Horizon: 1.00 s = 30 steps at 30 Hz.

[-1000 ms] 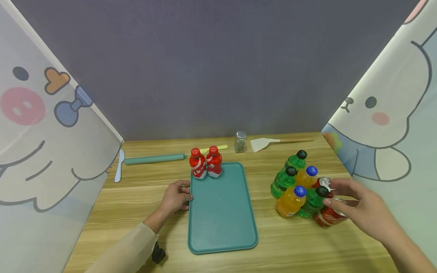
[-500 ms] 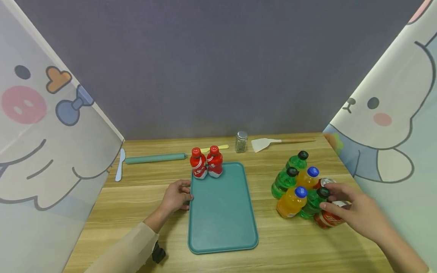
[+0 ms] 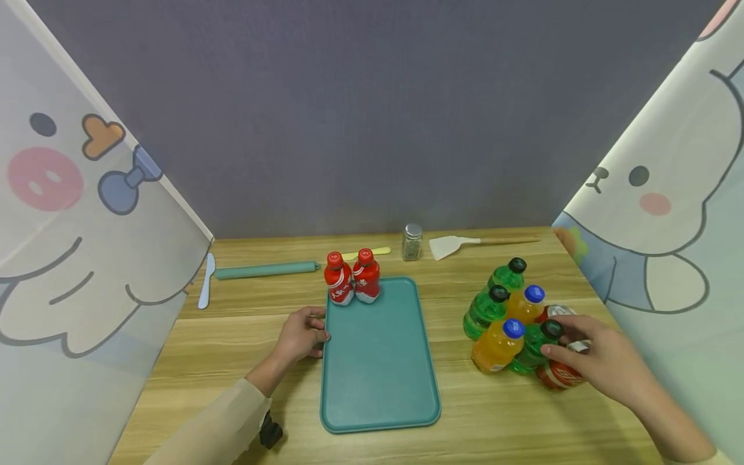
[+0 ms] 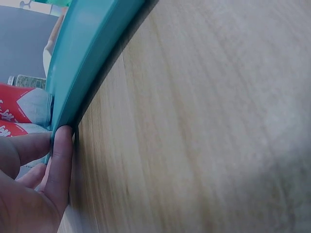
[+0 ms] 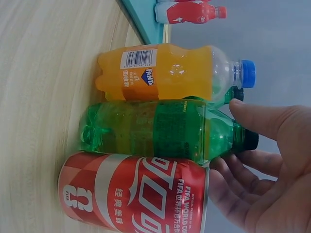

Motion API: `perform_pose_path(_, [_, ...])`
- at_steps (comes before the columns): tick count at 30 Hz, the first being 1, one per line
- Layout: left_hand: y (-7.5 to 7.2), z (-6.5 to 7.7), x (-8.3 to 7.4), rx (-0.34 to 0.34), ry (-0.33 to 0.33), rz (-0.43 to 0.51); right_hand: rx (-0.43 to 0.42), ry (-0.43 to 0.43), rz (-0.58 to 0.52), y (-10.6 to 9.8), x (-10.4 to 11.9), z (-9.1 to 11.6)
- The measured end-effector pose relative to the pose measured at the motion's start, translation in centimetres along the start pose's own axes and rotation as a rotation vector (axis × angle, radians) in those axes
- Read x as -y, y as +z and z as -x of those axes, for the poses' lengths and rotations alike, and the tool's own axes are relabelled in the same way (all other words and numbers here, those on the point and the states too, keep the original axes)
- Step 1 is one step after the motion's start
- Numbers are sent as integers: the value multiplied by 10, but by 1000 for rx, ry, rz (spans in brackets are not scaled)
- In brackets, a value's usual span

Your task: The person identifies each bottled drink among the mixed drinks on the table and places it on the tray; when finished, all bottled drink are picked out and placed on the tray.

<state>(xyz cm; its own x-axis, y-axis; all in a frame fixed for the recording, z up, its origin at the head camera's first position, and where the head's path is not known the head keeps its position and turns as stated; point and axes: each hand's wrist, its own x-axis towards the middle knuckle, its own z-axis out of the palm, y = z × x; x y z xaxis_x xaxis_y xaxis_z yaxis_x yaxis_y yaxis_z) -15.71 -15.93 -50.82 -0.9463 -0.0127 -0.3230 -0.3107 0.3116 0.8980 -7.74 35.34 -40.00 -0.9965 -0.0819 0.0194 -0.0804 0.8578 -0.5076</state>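
My left hand [image 3: 301,332] pinches the left rim of a teal tray [image 3: 378,361]; the left wrist view shows thumb and fingers at the tray edge. Two red-wrapped bottles [image 3: 367,278] stand at the tray's far left corner. On the right, my right hand [image 3: 601,355] has thumb and fingers around the neck of a black-capped green soda bottle [image 5: 146,128]. A red cola can [image 5: 131,194] stands beside that bottle, under the hand. An orange soda bottle [image 5: 155,73] with a blue cap is on its other side.
Two more green bottles [image 3: 485,310], another orange bottle [image 3: 526,307] and a second red can [image 3: 559,311] crowd the cluster. Along the back lie a green rolling pin [image 3: 266,270], yellow knife [image 3: 374,251] and white spatula [image 3: 450,245], with a spice jar [image 3: 412,242] upright. A pale knife [image 3: 206,281] lies far left.
My right hand has moved left and closed in around the green bottle's neck. The left hand stays at the tray rim, and the bottles and tray have not moved.
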Motion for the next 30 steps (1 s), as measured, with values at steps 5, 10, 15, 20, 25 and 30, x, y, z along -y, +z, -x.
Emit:
perform_pose_path(5, [1,-1,2,0,-7,5,3,13,19,1,1,-1])
perform_pose_path(10, [1,-2,3,0,-4,20,-22,6,11,2,0,1])
perform_pose_path(15, [0,-3,3,1,-9,19,-9,32,-11,2,0,2])
perform_pose_path(20, [0,-3,3,-1,-2,18,-2,52,-24,3,0,5])
perform_pose_path(25, [1,-2,5,-6,5,14,-48,5,-41,4,-1,11])
perform_pose_path(30, [1,-2,4,-9,6,12,-80,-26,-93,2,1,16])
